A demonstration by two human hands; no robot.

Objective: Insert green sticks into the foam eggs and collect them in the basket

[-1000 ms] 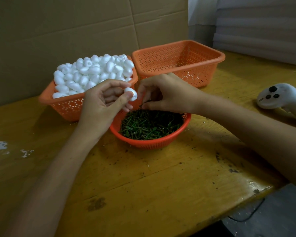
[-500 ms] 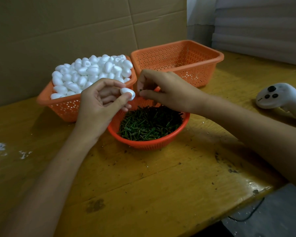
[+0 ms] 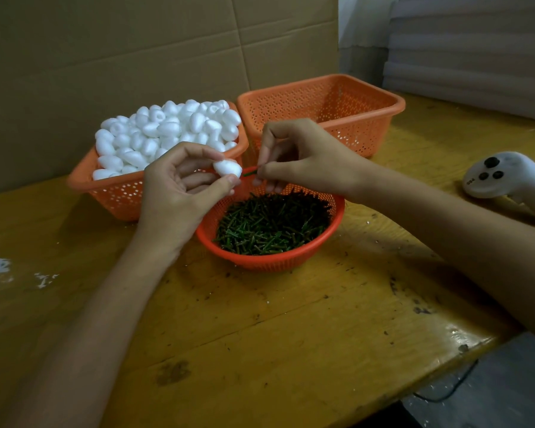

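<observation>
Hands meet over the back rim of the bowl [image 3: 269, 264]. The left hand [image 3: 173, 196] pinches one egg [image 3: 227, 168] between thumb tip below and forefinger above, its other fingers curled loosely behind. The right hand [image 3: 306, 156] pinches a stick [image 3: 249, 173] between thumb and forefinger. Only a short green piece shows between fingertips and egg, and the rest is hidden in the grip. The tip reaches the egg, but whether it has entered the foam is too small to tell. The remaining right fingers hang bent, covering part of the bowl's far rim.

The bowl holds a heap of sticks [image 3: 272, 223], dark and hard to tell apart at the back. The left basket [image 3: 112, 193], heaped with eggs [image 3: 167, 131], stands behind the left hand, which hides its near right corner. The right basket [image 3: 322, 100] stands just beside it, its near wall partly hidden by the right hand. A white controller [image 3: 501, 174] lies on the table [image 3: 260, 335] at right, its handle cut off by the frame edge. Both forearms run out of view
</observation>
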